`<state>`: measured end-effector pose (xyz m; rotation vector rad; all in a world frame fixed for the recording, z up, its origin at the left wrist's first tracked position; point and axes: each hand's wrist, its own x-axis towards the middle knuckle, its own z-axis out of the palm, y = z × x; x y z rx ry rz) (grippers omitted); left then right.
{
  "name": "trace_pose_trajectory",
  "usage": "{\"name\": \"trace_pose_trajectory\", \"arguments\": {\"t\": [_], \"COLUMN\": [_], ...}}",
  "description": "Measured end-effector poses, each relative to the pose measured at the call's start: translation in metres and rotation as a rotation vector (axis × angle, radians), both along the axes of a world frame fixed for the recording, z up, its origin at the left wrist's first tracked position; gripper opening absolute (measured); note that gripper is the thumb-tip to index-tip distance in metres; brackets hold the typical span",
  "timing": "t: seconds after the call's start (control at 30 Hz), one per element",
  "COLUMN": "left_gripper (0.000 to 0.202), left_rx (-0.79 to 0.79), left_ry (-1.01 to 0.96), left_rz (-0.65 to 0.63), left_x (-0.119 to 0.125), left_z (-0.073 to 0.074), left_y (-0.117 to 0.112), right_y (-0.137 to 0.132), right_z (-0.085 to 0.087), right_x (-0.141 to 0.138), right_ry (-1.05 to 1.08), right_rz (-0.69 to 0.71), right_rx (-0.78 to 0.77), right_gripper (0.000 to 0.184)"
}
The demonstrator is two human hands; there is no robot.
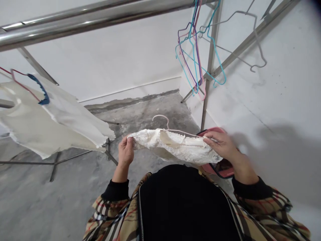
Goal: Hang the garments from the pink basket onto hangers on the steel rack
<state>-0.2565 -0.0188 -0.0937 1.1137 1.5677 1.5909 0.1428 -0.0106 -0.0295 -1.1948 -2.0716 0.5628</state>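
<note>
A white lace garment (175, 146) is stretched sideways between my two hands, with a thin pale hanger running through its top edge. The hanger's hook (160, 119) rises above the lace. My left hand (126, 151) pinches the garment's left end. My right hand (220, 144) grips the right end close to the hanger's arm. Just under my right hand is a pink container with a dark inside (220, 170), partly hidden by the hand and the lace.
A steel drying rack's rail (75, 25) crosses overhead. Coloured plastic hangers (197, 57) and a grey hanger (255, 43) hang at upper right. A white cloth on a hanger (47, 117) hangs at left. Below is a bare concrete floor (145, 124), bounded by white walls.
</note>
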Motion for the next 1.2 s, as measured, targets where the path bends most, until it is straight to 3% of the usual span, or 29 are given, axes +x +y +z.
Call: {"name": "trace_pose_trajectory", "arguments": {"t": [0.1,0.17,0.3,0.6,0.77,0.87,1.03,1.2], "left_gripper": [0.036,0.036,0.037,0.036,0.038,0.041,0.04,0.038], "left_rx": [0.071,0.125,0.111,0.014,0.1,0.073,0.091,0.072], "left_ry": [-0.329,-0.387,-0.316,-0.262,-0.189,-0.129,-0.177,-0.119], "left_rz": [0.105,0.166,0.215,0.115,0.294,0.364,0.309,0.242], "left_x": [0.013,0.017,0.019,0.026,0.012,0.002,0.0,0.006], "left_z": [0.006,0.013,0.019,0.009,0.019,0.02,0.015,0.022], "left_y": [0.006,0.009,0.01,0.0,0.002,0.002,0.003,-0.001], "right_y": [0.002,0.003,0.004,0.004,0.005,0.005,0.004,0.002], "right_z": [0.001,0.004,0.011,0.016,0.017,0.018,0.015,0.011], "right_x": [-0.004,-0.008,-0.019,-0.034,-0.028,-0.024,-0.025,-0.025], "right_ry": [-0.03,-0.063,-0.136,-0.225,-0.11,-0.051,-0.059,-0.042], "right_rz": [0.032,0.049,0.035,-0.023,-0.053,-0.092,-0.112,-0.138], "right_rx": [0.008,0.038,0.126,0.175,0.198,0.23,0.294,0.305], "right_gripper": [0.019,0.019,0.021,0.025,0.022,0.02,0.018,0.019]}}
